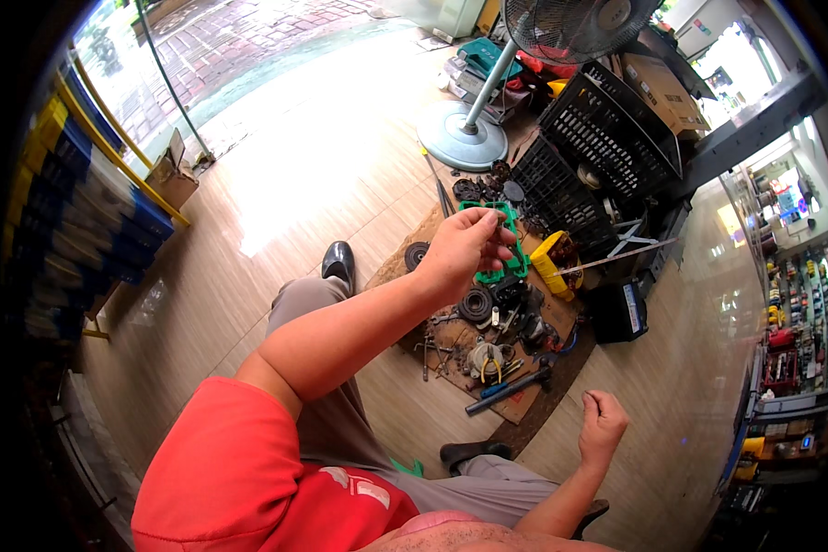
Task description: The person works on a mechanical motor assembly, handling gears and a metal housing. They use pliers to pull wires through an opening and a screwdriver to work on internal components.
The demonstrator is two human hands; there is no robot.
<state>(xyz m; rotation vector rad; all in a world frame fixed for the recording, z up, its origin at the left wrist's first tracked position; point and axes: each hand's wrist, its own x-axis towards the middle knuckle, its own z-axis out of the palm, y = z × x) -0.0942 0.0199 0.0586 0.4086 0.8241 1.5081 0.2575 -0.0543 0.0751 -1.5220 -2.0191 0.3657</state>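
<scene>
My left hand (462,250) is raised over a cardboard sheet (515,405) on the floor, with thumb and fingertips pinched together. Whatever they hold, if anything, is too small to make out. Behind that hand lies a green plastic tray (523,262). Just below it are a round black ring-shaped part (476,304) and several dark machine parts. My right hand (603,426) is closed in a fist above the floor, to the right of the cardboard; its inside is hidden. Yellow-handled pliers (491,370) and a dark bar-like tool (501,396) lie on the near part of the sheet.
A yellow plastic piece (555,264) and a small black box (616,311) lie right of the parts. Beyond stand black crates (612,129) and a floor fan (465,136). A shelf rack (92,184) is at the left, stocked shelves (796,313) at the right. My shoe (338,264) borders the work area.
</scene>
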